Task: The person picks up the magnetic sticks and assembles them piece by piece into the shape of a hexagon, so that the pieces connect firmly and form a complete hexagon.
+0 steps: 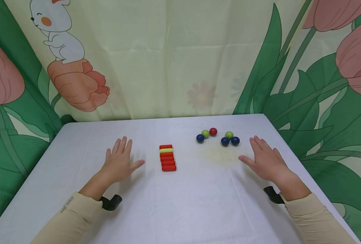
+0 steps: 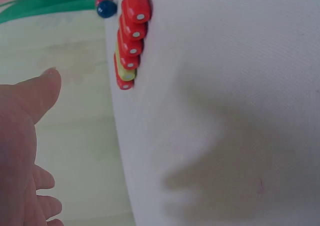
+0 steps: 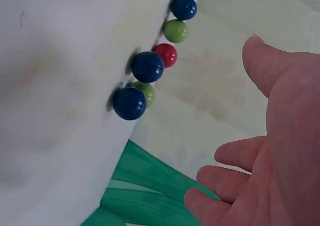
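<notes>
Hovering left hand (image 1: 117, 166): wide grip, fingers extended, left of the rods (image 1: 167, 158).
Right hand (image 1: 267, 164): wide grip likewise, right of and nearer than the balls (image 1: 225, 141).
Rods: five red, one yellow, lined near to far on the white table (image 1: 192, 203).
Balls: three blue, two green, one red, in two far-right clusters; contact between some is hard to judge.

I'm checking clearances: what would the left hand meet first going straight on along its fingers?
The left hand would probably reach the cream curtain first; the way over the table looks free, though depth is unclear.
</notes>
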`<state>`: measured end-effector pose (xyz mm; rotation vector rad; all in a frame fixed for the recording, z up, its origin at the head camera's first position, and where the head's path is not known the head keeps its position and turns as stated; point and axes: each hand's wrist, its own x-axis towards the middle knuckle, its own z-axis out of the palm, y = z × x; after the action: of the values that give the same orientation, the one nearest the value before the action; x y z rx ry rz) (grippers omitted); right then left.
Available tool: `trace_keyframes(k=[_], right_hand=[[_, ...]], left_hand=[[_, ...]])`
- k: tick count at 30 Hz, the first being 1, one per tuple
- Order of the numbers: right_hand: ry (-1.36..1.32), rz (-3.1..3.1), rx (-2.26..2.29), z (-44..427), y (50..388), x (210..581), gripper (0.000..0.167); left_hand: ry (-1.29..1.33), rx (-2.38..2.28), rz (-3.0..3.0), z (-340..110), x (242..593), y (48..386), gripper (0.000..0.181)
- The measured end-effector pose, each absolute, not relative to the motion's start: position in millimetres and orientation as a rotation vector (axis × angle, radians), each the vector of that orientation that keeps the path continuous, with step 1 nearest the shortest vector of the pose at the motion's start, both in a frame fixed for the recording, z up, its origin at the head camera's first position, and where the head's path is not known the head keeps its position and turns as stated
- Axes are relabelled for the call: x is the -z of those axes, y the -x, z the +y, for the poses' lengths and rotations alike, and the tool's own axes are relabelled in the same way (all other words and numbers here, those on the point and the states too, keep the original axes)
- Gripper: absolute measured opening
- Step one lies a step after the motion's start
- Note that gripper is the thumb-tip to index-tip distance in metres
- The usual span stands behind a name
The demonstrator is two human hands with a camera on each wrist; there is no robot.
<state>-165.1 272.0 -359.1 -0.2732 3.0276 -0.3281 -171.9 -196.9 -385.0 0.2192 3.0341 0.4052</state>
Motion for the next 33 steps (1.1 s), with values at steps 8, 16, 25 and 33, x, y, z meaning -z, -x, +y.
trace_keyframes(k=[8,16,25,33], right_hand=[[0.287,3.045,0.323,275,171,360,0.094],[0.356,3.018,0.527,281,186,369,0.090],[0.275,2.947,0.699,279,211,385,0.086],[0.278,2.887,0.668,274,234,396,0.079]], left_hand=[[-0.316,-0.441,3.079,-188,387,173,0.096],[-0.551,-0.677,3.051,-157,401,172,0.094],[-0.753,-0.626,3.047,-129,417,168,0.078],[-0.713,-0.628,2.969,-118,427,165,0.050]])
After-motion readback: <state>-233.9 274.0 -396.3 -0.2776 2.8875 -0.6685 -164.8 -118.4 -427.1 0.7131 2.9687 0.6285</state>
